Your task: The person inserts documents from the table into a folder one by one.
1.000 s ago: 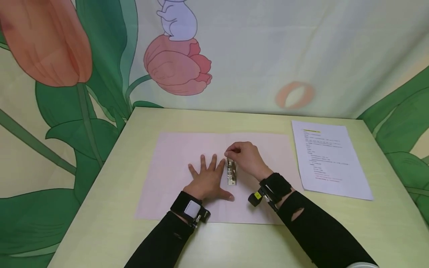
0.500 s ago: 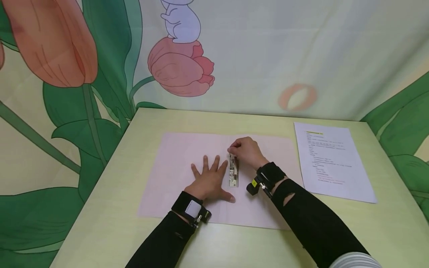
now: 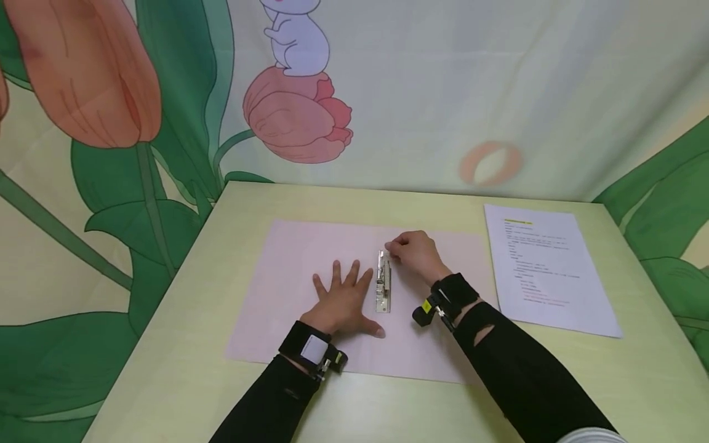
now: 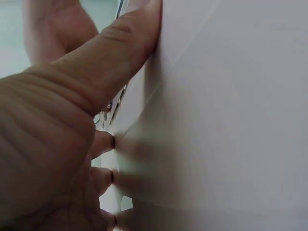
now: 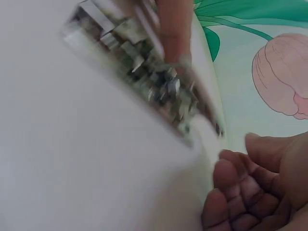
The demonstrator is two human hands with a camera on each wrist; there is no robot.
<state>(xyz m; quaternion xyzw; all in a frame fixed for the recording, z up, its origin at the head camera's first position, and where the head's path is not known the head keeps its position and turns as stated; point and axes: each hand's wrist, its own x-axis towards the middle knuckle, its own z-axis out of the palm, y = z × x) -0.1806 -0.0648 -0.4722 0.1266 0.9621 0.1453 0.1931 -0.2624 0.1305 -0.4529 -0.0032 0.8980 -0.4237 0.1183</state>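
A large pink sheet (image 3: 288, 271) lies flat on the yellow-green table (image 3: 388, 406). A narrow metal clip bar (image 3: 383, 283) lies along its middle, pointing away from me. My left hand (image 3: 340, 298) presses flat on the sheet just left of the bar, fingers spread. In the left wrist view its thumb (image 4: 96, 72) lies against the pink sheet (image 4: 231, 120). My right hand (image 3: 415, 253) sits at the bar's far end, fingers curled. In the right wrist view the blurred bar (image 5: 144, 62) lies just beside those curled fingers (image 5: 255, 187), with nothing seen between them.
A white printed page (image 3: 545, 267) lies at the table's right side, apart from the pink sheet. A cloth backdrop with painted tulips (image 3: 296, 117) stands close behind the table's far edge. Black sleeves and wrist straps cover both forearms.
My right hand has slid off the top of the bar toward its far right end, uncovering most of it. The left hand stays flat in place.
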